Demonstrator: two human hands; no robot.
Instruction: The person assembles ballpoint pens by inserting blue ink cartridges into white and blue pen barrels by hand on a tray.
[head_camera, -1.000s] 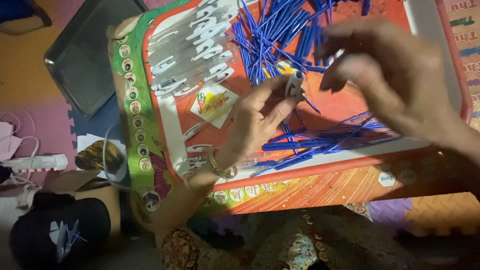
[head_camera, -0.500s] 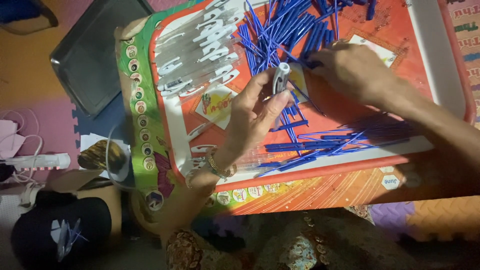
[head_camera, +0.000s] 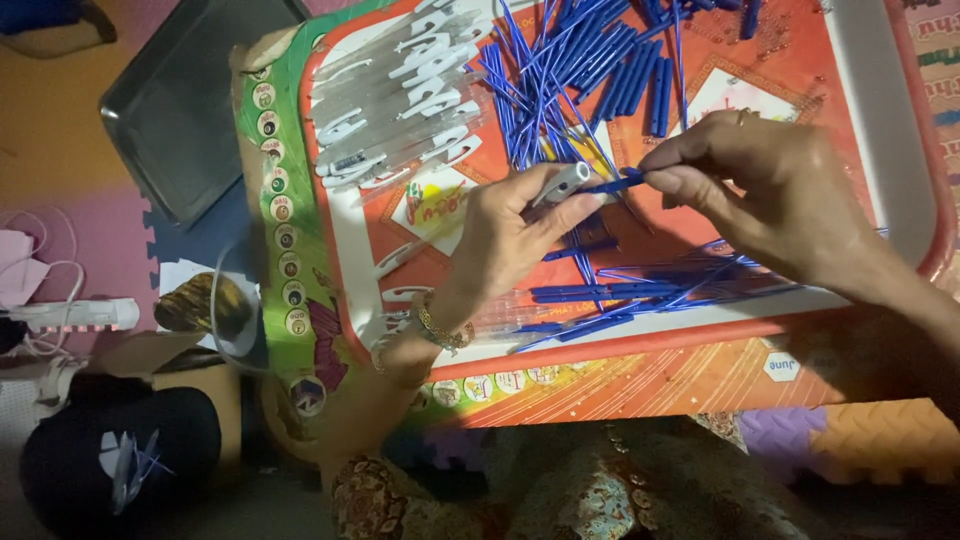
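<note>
My left hand (head_camera: 510, 235) grips a clear pen barrel (head_camera: 560, 185) over the red tray (head_camera: 640, 335). My right hand (head_camera: 770, 195) pinches a blue pen refill (head_camera: 612, 184) whose end sits at the barrel's open end. A pile of blue refills (head_camera: 570, 70) lies at the tray's far middle. More blue refills (head_camera: 640, 290) are spread along the tray's near edge. Clear barrels with white clips (head_camera: 400, 85) are heaped at the tray's far left.
The tray rests on a colourful printed board (head_camera: 290, 270). A grey metal tray (head_camera: 185, 110) lies at the far left on the floor mat. A dark cap (head_camera: 120, 465) and a white cable (head_camera: 40, 290) lie at the lower left. Patterned cloth (head_camera: 560, 490) covers my lap.
My right hand moved from the refill pile to the barrel, now holding a blue refill to the barrel's open end. My left hand kept the barrel, tilting it toward the right.
</note>
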